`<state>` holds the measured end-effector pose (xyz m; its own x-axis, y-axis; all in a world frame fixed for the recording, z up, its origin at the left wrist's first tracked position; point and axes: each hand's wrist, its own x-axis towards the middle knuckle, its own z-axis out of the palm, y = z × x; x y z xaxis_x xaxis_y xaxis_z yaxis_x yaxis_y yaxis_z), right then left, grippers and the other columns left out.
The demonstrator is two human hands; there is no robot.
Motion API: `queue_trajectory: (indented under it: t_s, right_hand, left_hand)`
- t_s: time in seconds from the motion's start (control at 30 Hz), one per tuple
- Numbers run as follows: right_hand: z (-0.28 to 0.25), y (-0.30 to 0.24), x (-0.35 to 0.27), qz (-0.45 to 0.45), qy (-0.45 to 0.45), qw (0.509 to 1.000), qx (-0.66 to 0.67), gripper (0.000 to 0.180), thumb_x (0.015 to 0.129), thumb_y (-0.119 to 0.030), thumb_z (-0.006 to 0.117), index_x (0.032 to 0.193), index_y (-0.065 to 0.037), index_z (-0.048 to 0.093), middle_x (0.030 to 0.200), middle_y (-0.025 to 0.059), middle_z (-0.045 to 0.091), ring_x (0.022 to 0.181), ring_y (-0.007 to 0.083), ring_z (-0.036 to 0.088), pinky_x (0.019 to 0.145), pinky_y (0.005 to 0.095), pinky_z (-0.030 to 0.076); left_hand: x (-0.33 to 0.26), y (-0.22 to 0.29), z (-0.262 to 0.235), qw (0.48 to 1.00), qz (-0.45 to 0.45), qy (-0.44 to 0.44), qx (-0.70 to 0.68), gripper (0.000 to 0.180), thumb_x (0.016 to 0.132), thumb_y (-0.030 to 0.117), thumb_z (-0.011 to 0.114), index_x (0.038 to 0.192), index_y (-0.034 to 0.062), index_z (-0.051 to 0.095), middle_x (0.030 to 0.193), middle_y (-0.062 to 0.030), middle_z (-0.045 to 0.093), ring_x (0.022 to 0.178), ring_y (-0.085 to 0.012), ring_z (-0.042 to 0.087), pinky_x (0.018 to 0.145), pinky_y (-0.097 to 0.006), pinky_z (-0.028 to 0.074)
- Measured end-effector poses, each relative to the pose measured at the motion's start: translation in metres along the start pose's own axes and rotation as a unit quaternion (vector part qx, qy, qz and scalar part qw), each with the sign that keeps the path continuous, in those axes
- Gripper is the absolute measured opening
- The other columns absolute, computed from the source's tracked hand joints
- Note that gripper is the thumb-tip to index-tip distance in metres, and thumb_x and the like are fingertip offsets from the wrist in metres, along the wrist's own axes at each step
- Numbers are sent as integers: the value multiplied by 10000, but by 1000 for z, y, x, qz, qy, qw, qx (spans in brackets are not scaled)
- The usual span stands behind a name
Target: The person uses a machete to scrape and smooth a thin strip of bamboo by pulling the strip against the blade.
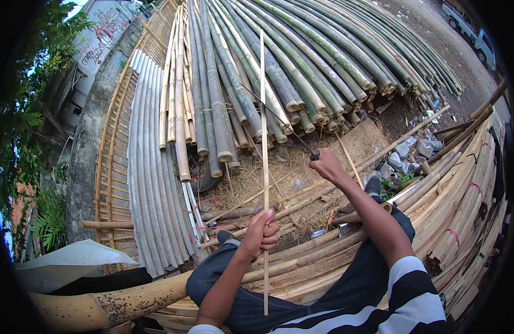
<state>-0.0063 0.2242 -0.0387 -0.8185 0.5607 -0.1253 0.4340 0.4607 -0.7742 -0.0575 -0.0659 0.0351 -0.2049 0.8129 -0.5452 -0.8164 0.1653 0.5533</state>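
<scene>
My left hand (259,236) is closed in a fist around a long, pale bamboo strip (265,161), held nearly upright in front of me. The strip's lower end reaches down over my lap, and its upper end stands before the bamboo poles. In my right hand (328,166), the fingers are wrapped round the dark handle of a long, thin-bladed knife (293,133). Its blade slants up and left and crosses the strip in its upper part. Whether the edge touches the strip I cannot tell.
Many green and pale bamboo poles (218,119) lie stacked ahead. Bundled split bamboo (457,206) lies to the right, near broken stones (402,150). Corrugated sheets (151,183) and a bamboo lattice (109,161) stand at left. A thick spotted bamboo pole (123,305) runs beside my leg.
</scene>
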Motion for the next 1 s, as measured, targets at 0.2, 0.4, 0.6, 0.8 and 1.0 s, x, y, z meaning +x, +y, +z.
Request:
queue_trajectory:
  t_s: [0.2,0.4,0.6,0.8,1.0]
  right_hand:
    - [1,-10,-20,-23,-40,998,36,275,659,-193,612,631,70,536,547,204,541,513,362,529,550,427,436]
    - [47,-59,-56,-177,-189,958,-121,214,673,-218,614,718,-8,619,676,243,612,703,422,624,699,476,510]
    - [26,-35,-25,-90,-92,987,-99,177,632,-184,575,689,-26,629,680,215,618,696,403,616,671,470,496]
    - [-5,-10,-10,18,-35,998,-53,231,638,-196,580,654,33,597,644,243,595,687,413,618,641,462,499]
    - [33,-48,-57,-185,-172,956,-147,223,658,-225,594,728,-15,623,681,211,622,687,405,627,664,475,514]
  left_hand:
    - [9,-2,-19,988,-86,-85,-92,332,1020,408,343,783,175,354,519,91,208,379,-7,130,322,-188,99]
    - [8,-5,-26,995,-59,-34,-74,334,1017,421,348,784,182,356,516,99,197,379,-1,129,326,-179,98]
    - [10,5,-21,996,-44,-69,-35,330,1020,411,341,783,181,346,505,91,179,363,-8,110,315,-189,94]
    - [15,-14,-25,958,-76,-171,-219,340,1032,387,298,765,177,319,496,89,158,349,-7,100,301,-183,89]
    - [18,-11,-37,925,-73,-184,-326,331,1036,371,297,766,180,325,491,95,154,343,-1,92,300,-175,71]
